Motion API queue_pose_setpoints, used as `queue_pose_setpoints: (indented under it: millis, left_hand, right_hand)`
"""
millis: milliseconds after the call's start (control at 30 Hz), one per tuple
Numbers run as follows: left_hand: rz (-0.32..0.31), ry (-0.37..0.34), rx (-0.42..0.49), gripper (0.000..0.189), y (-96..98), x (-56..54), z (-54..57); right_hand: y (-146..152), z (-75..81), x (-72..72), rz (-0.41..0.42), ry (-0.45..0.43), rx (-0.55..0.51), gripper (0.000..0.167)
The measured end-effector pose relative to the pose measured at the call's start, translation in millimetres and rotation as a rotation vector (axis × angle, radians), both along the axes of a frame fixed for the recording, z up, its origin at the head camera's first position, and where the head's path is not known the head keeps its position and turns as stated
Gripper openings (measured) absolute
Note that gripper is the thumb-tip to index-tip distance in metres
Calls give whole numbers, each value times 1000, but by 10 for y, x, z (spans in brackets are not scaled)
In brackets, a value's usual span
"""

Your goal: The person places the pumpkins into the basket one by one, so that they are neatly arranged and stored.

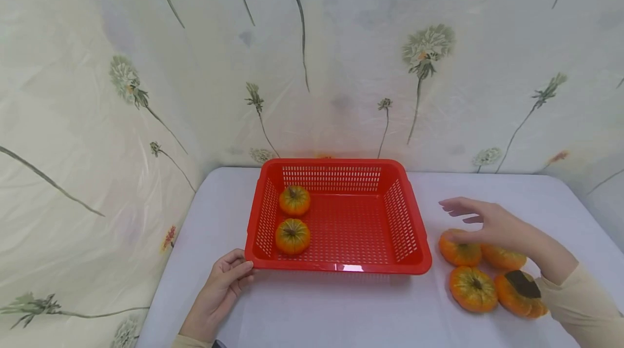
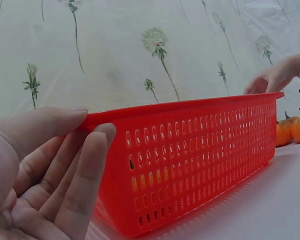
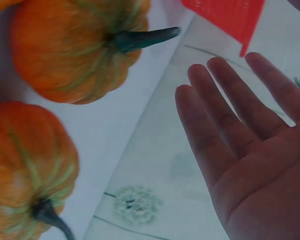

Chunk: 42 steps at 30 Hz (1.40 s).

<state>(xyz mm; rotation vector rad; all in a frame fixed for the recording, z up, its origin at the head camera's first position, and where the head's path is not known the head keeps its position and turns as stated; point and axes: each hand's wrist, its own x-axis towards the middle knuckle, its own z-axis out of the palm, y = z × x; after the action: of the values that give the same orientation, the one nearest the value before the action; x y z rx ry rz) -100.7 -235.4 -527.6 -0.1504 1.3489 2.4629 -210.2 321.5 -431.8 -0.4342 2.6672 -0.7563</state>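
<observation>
A red plastic basket (image 1: 341,269) with slotted walls stands on the table, two small orange pumpkins (image 1: 294,200) (image 1: 292,236) inside along its left side. At the basket's near left corner my left hand (image 1: 221,285) pinches the rim, thumb on top and fingers underneath, as the left wrist view also shows. To the right of the basket, my right hand (image 1: 492,223) hovers over a group of several pumpkins (image 1: 473,289). Its fingers are extended and hold nothing in the right wrist view, where two pumpkins (image 3: 80,50) (image 3: 30,170) with dark stems lie beside the palm.
A white cloth (image 1: 331,315) covers the table. Behind it and on the left hangs a pale sheet (image 1: 341,66) printed with dandelions, close to the basket's far side. One pumpkin (image 1: 519,304) at the near right shows a dark patch on top.
</observation>
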Motion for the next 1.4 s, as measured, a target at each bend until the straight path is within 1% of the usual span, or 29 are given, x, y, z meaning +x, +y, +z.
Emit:
queue_pose_setpoints:
  millis: [100,267,400,533,767,1200,1400]
  left_hand:
    - [6,-8,-9,14,4,0,3]
    - [13,-28,-15,12,2,3,10]
    - [13,-25,-4,13,0,4,11]
    - [19,-33,-6,13,0,3,14]
    - [23,-42,-21,13,-2,0,9]
    - [25,-47,-24,13,-1,0,7]
    - [7,-22,-13,15,-4,-1,-1]
  right_hand:
    - [68,-83,9,-2,-67,10,77]
    - [151,-186,22,-12,-186,-8,82]
    - [185,-211,49,-27,-236,-20,85]
    - [201,-230,48,-36,-245,0,86]
    - [236,-290,18,-25,-234,47,87]
    - [159,-315,20,-39,-260,72,89]
    - [159,-338,9,-35,-260,96,93]
